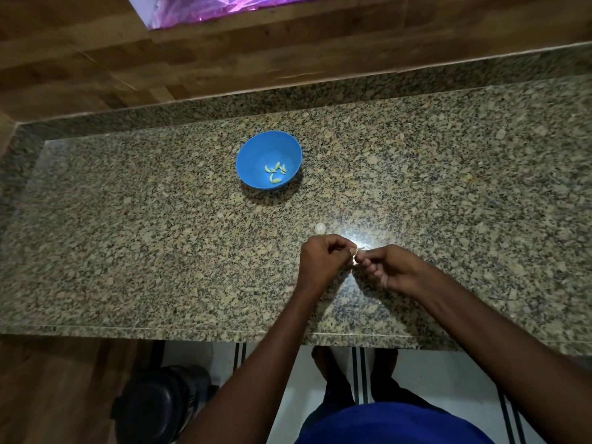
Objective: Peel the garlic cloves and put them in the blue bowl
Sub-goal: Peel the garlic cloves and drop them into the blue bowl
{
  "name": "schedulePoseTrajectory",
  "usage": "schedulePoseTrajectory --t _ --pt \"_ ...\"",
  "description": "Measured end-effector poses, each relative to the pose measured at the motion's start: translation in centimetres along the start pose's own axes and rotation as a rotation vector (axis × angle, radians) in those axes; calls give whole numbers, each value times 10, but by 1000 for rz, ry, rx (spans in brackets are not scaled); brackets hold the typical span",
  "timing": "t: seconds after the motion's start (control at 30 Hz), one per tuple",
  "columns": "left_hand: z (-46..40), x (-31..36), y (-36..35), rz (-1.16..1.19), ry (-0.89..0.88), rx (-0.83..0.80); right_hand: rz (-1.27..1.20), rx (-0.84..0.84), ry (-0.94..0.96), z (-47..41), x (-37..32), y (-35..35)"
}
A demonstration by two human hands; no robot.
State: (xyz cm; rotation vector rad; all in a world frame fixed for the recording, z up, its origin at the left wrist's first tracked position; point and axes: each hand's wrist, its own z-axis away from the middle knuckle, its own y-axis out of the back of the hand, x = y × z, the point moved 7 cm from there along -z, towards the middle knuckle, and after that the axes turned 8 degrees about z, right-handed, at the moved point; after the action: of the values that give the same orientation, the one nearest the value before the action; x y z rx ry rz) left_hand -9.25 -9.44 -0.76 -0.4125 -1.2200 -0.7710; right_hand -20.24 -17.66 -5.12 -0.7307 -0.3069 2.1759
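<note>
- The blue bowl (pixel 269 160) sits on the speckled granite counter (pixel 128 251), a little left of the frame's centre and above the hands.
- Several peeled garlic cloves (pixel 276 172), pale yellow-green, lie in a loose cluster in the bowl's lower right part, some touching one another.
- One whitish clove (pixel 320 228) lies alone on the counter below and to the right of the bowl, just above the left hand and apart from it; whether it is peeled cannot be told.
- The left hand (pixel 322 259) is in the middle of the frame, its fingers curled inward toward the palm, thumb and fingertips drawn together at its right edge.
- The right hand (pixel 389 267) is just to the right of it, fingers also curled, with the thumb and forefinger tips meeting those of the left hand.
- Between the two sets of fingertips a small pale garlic piece (pixel 356 250) shows, pinched from both sides; it is too small and too washed out by the glare on the stone to tell clove from skin.
- Both forearms run in from the lower edge of the frame, hands held low over the counter.
- A wooden wall (pixel 192 59) fills the upper part of the frame, with a strip of shiny purple sheet (pixel 205 8) at the top edge.
- Below the counter's front edge lie a striped white floor (pixel 416 373), a dark rounded object (pixel 160 402) at lower left, and blue clothing (pixel 394 427) at the bottom.
</note>
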Motion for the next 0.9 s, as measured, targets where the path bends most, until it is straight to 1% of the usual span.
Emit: schedulePoseTrajectory --t 0.17,0.27,0.3,0.33,0.37,0.4,0.47,0.5,0.53,0.57,0.63,0.7,0.8,0.83,0.87,0.9 --pt "0 4 -2 -60 -65 5 -206 -86 -89 0 4 -4" --pt "-1 5 -5 -141 -136 11 -315 -56 -147 3 6 -6" --pt "-1 4 -4 -161 -136 16 -290 -37 -126 6 5 -7" --pt "-3 2 -4 -157 -109 20 -195 12 -64 8 2 -6" --pt "-7 -2 -1 -128 -44 23 -30 94 36 9 -1 -3" --pt "-11 -7 2 -66 58 19 205 215 178 11 -7 1" --pt "-15 -17 4 145 303 -28 776 486 546 21 -22 -1" --pt "-16 -18 3 239 395 -59 1040 612 703 27 -26 -6" --pt "-17 -19 2 286 453 -74 1227 703 813 30 -27 -11" --pt "-18 -18 1 312 496 -75 1348 760 896 32 -28 -15" --pt "-18 -19 0 359 581 -51 1513 814 1006 36 -27 -22" --pt "-16 -22 -2 405 655 -27 1645 831 1075 37 -24 -26" --pt "-12 -27 -4 434 718 4 1745 832 1128 37 -20 -22" --pt "-11 -29 -6 445 728 13 1730 830 1142 37 -18 -19" --pt "-9 -31 -7 453 731 23 1663 820 1130 39 -18 -16" --pt "-7 -31 -8 454 722 32 1531 815 1106 40 -19 -12"
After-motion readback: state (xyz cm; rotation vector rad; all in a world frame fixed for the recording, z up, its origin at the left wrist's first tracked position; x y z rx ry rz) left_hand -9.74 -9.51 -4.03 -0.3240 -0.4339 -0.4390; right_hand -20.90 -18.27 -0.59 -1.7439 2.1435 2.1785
